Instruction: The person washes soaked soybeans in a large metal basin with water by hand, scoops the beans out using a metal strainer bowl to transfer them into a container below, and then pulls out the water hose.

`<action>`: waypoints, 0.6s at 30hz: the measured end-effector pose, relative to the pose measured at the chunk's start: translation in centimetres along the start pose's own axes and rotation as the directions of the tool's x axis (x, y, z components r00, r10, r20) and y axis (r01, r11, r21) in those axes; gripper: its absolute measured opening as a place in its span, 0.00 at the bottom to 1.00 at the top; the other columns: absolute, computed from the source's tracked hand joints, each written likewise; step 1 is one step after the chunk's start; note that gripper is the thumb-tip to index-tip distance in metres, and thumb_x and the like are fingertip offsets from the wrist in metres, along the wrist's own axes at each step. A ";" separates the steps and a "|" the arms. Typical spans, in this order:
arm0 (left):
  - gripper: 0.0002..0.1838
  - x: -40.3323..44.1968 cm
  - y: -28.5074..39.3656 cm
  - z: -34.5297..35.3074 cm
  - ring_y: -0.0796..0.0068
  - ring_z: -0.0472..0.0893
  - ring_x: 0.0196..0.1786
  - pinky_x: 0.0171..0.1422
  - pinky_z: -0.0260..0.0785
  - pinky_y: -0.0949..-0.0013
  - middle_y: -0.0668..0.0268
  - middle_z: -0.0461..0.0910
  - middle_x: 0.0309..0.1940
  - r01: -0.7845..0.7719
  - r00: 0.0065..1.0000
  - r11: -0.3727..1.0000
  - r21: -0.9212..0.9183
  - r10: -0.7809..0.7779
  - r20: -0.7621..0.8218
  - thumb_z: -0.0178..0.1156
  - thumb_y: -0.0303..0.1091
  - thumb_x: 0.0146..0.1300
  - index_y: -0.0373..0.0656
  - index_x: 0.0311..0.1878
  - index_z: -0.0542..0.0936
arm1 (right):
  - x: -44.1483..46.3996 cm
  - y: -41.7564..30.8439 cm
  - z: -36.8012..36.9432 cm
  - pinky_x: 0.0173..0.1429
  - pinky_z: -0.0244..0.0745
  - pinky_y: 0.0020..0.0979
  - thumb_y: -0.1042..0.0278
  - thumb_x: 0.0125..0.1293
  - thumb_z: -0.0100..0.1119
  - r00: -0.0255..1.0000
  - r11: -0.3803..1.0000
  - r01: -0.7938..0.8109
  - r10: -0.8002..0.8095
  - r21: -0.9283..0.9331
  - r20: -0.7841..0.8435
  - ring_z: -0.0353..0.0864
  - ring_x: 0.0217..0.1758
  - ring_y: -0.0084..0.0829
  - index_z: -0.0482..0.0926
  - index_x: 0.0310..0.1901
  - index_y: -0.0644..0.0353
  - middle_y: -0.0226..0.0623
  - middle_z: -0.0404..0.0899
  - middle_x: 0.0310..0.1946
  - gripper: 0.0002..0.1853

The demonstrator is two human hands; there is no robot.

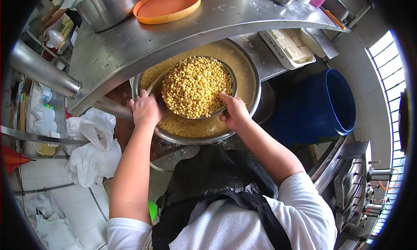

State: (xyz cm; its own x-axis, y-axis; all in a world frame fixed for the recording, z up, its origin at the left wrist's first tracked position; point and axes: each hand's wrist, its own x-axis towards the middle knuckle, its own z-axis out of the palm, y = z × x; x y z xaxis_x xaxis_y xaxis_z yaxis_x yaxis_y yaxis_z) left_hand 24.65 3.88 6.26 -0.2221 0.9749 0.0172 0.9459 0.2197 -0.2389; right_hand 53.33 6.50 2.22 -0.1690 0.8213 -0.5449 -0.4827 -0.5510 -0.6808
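My right hand (pixel 236 112) holds the round metal bowl (pixel 235 79) at its lower right edge, the thumb over the rim and pressed near the beans, the fingers curled underneath; that grip is closed on the bowl. My left hand (pixel 147 108) is at the bowl's left side, fingers bent, beside a curved metal edge (pixel 156 82). I cannot tell how tightly that grip is closed, because the palm faces away and part of it is hidden.

The bowl is heaped with small yellow beans (pixel 193 87), mounded above its rim. It sits over the middle of a wide, round, shiny steel basin (pixel 259 91) with cloudy yellowish water (pixel 245 71) in it, and more beans show in the water below and to the left. I cannot tell whether the bowl touches the water.

Beyond the basin stands a stainless steel table (pixel 130 45), carrying a shallow orange round plastic tray (pixel 167 7) and a deep steel pot (pixel 106 8). Past the basin's far right side, a white rectangular tray (pixel 309 62) holds pale blocks (pixel 295 50). A tall blue plastic barrel (pixel 299 108) is to the right, near the basin. Crumpled white plastic bags (pixel 95 156) lie to the left. Another person (pixel 67 2) is at the upper left, well apart from me.
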 end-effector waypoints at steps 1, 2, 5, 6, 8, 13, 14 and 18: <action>0.17 0.1 -0.4 0.4 0.54 0.81 0.62 0.72 0.62 0.45 0.58 0.79 0.56 -0.006 1.000 1.000 -0.007 0.006 -0.026 0.64 0.46 0.72 0.52 0.57 0.90 | 0.0 0.1 0.1 0.19 0.59 0.27 0.62 0.80 0.62 1.000 1.000 0.002 -0.002 0.001 -0.002 0.71 0.20 0.24 0.78 0.54 0.56 0.31 0.79 0.30 0.10; 0.17 0.4 -0.7 1.2 0.54 0.81 0.62 0.72 0.62 0.45 0.58 0.79 0.56 -0.010 1.000 1.000 -0.008 0.010 -0.027 0.64 0.46 0.72 0.52 0.57 0.90 | -0.2 -0.1 0.3 0.19 0.59 0.27 0.62 0.80 0.62 1.000 1.000 0.003 -0.003 0.015 -0.004 0.72 0.21 0.24 0.78 0.54 0.56 0.31 0.80 0.31 0.10; 0.20 0.9 -1.3 3.0 0.53 0.82 0.62 0.72 0.62 0.45 0.57 0.80 0.54 0.015 0.984 0.992 -0.129 -0.038 -0.174 0.64 0.55 0.72 0.54 0.56 0.90 | -0.9 -0.8 0.4 0.18 0.59 0.27 0.62 0.80 0.62 0.999 0.998 0.032 -0.031 0.045 -0.009 0.73 0.21 0.24 0.78 0.55 0.56 0.33 0.81 0.32 0.10; 0.20 0.9 -1.7 3.1 0.53 0.82 0.62 0.72 0.62 0.45 0.57 0.80 0.54 0.008 0.984 0.991 -0.131 -0.031 -0.176 0.64 0.55 0.72 0.54 0.56 0.90 | -0.9 -0.9 0.4 0.16 0.58 0.26 0.62 0.80 0.61 0.998 0.997 0.057 -0.057 0.057 -0.007 0.74 0.20 0.24 0.78 0.55 0.57 0.34 0.82 0.32 0.10; 0.20 0.9 -2.2 3.0 0.52 0.82 0.63 0.72 0.62 0.45 0.56 0.81 0.57 0.007 0.988 0.990 -0.142 -0.029 -0.153 0.63 0.55 0.73 0.54 0.57 0.90 | -1.0 -1.2 0.0 0.15 0.58 0.26 0.62 0.80 0.61 0.997 0.994 0.075 -0.075 0.074 0.001 0.74 0.20 0.25 0.78 0.55 0.58 0.34 0.83 0.32 0.11; 0.20 1.4 -5.8 4.0 0.53 0.81 0.65 0.72 0.62 0.46 0.55 0.82 0.59 0.018 0.995 0.997 -0.077 -0.025 -0.095 0.61 0.51 0.74 0.50 0.58 0.88 | -0.8 -0.8 1.3 0.14 0.58 0.26 0.64 0.79 0.61 0.991 0.983 0.126 -0.120 0.136 -0.053 0.74 0.18 0.25 0.78 0.54 0.62 0.35 0.83 0.31 0.11; 0.20 1.6 -6.4 4.1 0.52 0.82 0.64 0.71 0.63 0.45 0.55 0.82 0.59 0.008 0.995 0.997 -0.081 -0.016 -0.095 0.61 0.51 0.74 0.50 0.58 0.88 | -0.7 -1.0 0.8 0.14 0.58 0.26 0.64 0.79 0.61 0.990 0.982 0.130 -0.121 0.135 -0.071 0.74 0.18 0.25 0.78 0.54 0.62 0.35 0.83 0.31 0.11; 0.19 0.7 -3.3 2.4 0.50 0.83 0.61 0.67 0.66 0.45 0.54 0.82 0.55 -0.009 0.988 1.000 -0.012 0.007 -0.154 0.62 0.51 0.74 0.50 0.56 0.89 | -2.5 -5.8 -6.2 0.15 0.61 0.27 0.63 0.81 0.60 0.983 0.955 0.180 -0.168 0.237 -0.068 0.74 0.17 0.26 0.80 0.53 0.63 0.37 0.85 0.32 0.11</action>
State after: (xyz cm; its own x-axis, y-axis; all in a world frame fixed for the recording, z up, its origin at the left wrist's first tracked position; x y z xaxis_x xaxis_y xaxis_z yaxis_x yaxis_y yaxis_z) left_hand 20.84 3.71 4.71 -0.1760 0.9705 0.1647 0.9507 0.2110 -0.2273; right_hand 61.90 6.78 4.49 -0.0269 0.8905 -0.4542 -0.6948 -0.3433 -0.6320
